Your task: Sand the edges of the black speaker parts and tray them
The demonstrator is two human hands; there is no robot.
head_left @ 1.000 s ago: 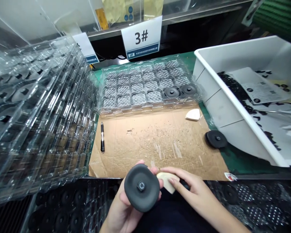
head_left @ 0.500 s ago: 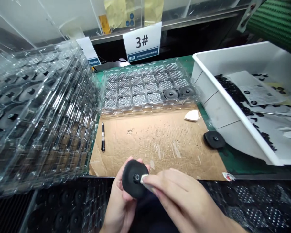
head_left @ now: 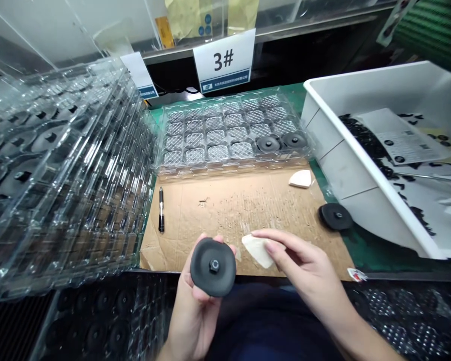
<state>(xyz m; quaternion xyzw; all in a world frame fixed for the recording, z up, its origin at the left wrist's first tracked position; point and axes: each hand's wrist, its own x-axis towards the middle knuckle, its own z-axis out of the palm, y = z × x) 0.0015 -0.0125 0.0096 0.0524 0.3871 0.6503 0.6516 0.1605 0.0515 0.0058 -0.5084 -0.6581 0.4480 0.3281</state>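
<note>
Fingers (head_left: 220, 239) of the left hand (head_left: 193, 313) curl behind the black rubber disc (head_left: 213, 267), thumb on its lower edge, so the face and centre stud stay exposed and tilted up toward the head camera. Grip seems set to keep that face clear. Right hand (head_left: 308, 265) has its fingers pressed together, tips on a white wedge (head_left: 257, 250) just beside the disc, not touching it. Thumb hidden, so can't tell if that's a true pinch. Wedge material unclear. Both hands are over the near edge of the cardboard sheet (head_left: 225, 215), which looks laid there as a work surface on the green mat (head_left: 376, 255). Clear blister tray (head_left: 218, 135) sits just beyond, two discs (head_left: 281, 143) in its right-hand pockets, the pockets keeping them apart. Another disc (head_left: 336, 216) lies on the mat by the white plastic bin (head_left: 346, 170). Spare white wedge (head_left: 300, 178) and pen (head_left: 161, 209) sit on the cardboard, within reach. Stacked clear trays (head_left: 67, 170) are on the left.
</note>
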